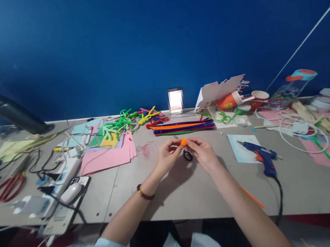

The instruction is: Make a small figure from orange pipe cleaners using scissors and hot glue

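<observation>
Between the fingertips of both hands, a little above the table, is a small bunched orange pipe cleaner (184,142). My left hand (169,155) pinches it from the left, with the fingers closed. From the other side my right hand (202,153) grips it, thumb and fingers together. Its exact shape is too small to make out. Black scissor-like finger loops (187,155) show just below the hands, the rest being hidden. Beyond the hands lies a bundle of coloured pipe cleaners (184,127). A loose orange pipe cleaner (253,197) lies beside my right forearm.
To the right, a blue glue gun (261,155) rests partly on a light card, its cable hanging over the front edge. Pink paper (105,158), a power strip (63,186) and red-handled scissors (8,188) lie left. Green pipe-cleaner shapes (117,125) and a phone (176,100) stand behind.
</observation>
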A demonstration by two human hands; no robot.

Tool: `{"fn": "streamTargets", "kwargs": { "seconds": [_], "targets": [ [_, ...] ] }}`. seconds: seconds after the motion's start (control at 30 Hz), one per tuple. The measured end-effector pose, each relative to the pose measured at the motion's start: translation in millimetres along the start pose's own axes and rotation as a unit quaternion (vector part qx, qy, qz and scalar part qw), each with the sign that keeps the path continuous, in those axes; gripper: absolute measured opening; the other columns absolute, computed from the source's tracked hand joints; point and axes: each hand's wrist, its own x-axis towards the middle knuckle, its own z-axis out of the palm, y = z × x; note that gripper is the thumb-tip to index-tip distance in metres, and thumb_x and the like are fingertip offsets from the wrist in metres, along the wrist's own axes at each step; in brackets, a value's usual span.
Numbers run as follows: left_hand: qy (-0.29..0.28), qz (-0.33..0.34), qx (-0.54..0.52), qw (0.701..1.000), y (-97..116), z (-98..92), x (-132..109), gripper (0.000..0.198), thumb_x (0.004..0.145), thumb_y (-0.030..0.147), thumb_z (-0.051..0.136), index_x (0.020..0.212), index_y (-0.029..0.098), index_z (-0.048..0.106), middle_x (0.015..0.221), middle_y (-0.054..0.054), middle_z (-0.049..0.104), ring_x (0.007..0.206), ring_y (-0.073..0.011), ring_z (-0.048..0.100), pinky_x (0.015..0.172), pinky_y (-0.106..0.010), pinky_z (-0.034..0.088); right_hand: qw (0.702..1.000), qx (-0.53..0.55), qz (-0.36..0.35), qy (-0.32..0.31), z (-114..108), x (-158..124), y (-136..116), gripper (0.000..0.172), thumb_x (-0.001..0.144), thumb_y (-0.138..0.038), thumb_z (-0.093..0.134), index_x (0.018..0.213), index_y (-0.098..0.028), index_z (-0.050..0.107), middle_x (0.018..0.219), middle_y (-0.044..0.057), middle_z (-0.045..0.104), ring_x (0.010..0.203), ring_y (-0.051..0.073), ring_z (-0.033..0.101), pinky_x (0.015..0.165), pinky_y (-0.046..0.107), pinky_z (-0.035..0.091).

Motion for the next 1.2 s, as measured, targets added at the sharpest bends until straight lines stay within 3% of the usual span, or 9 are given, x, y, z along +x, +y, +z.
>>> {"fn": "streamTargets", "kwargs": {
  "seconds": [0.17,0.33,0.5,0.73,0.9,1.2],
  "targets": [
    [0.014,0.007,0.004,1.000,1,-1.2,1,0.019,0.073,0.032,0.069,0.084,0.017,0.069,0.088,-0.006,0.067,0.082,-0.0154,0.061,0.075,-0.027,0.049,0.997,-0.054,-0.060,0.018,1,-1,1,0.025,0.064,-0.038,0.076,0.081,-0.020,0.071,0.083,0.002,0.072,0.069,0.014,0.064,0.069,0.029,0.053],
    [0.018,-0.043,-0.098,0.994,-1,-0.2,1,0.026,0.070,0.035,0.072,0.085,0.016,0.066,0.084,-0.005,0.068,0.074,-0.0137,0.062,0.069,-0.026,0.052,0.987,-0.097,-0.127,-0.012,6,-7,-4,0.022,0.070,-0.037,0.072,0.085,-0.021,0.069,0.089,0.004,0.071,0.084,0.018,0.065,0.081,0.034,0.052],
    [0.010,-0.045,-0.156,0.987,1,0.5,0,0.029,0.067,0.035,0.076,0.084,0.015,0.063,0.083,-0.004,0.067,0.073,-0.0133,0.063,0.068,-0.027,0.054,0.981,-0.105,-0.153,-0.046,8,-10,-2,0.028,0.068,-0.034,0.074,0.093,-0.023,0.067,0.092,0.003,0.069,0.081,0.017,0.065,0.075,0.033,0.054],
    [0.001,0.014,-0.079,0.997,9,-0.3,-6,0.026,0.077,0.032,0.066,0.097,0.017,0.059,0.099,-0.006,0.062,0.080,-0.0135,0.064,0.068,-0.023,0.054,0.982,-0.112,-0.154,-0.021,6,-9,1,0.025,0.072,-0.035,0.071,0.093,-0.022,0.067,0.095,0.005,0.069,0.083,0.018,0.067,0.077,0.032,0.054],
    [0.016,0.071,-0.037,0.997,12,-0.9,-7,0.019,0.078,0.034,0.064,0.084,0.016,0.064,0.090,-0.005,0.061,0.074,-0.0130,0.063,0.067,-0.025,0.055,0.982,-0.116,-0.146,-0.016,8,-11,-2,0.024,0.069,-0.036,0.073,0.089,-0.022,0.069,0.090,0.004,0.070,0.078,0.018,0.066,0.068,0.030,0.054],
    [0.032,0.128,0.044,0.990,9,-4.0,-8,0.015,0.080,0.031,0.063,0.084,0.017,0.066,0.086,-0.006,0.063,0.074,-0.0137,0.061,0.065,-0.025,0.053,0.988,-0.087,-0.124,-0.021,10,-12,-4,0.024,0.066,-0.035,0.075,0.085,-0.022,0.071,0.088,0.004,0.070,0.075,0.017,0.065,0.064,0.029,0.052]
  ]
}}
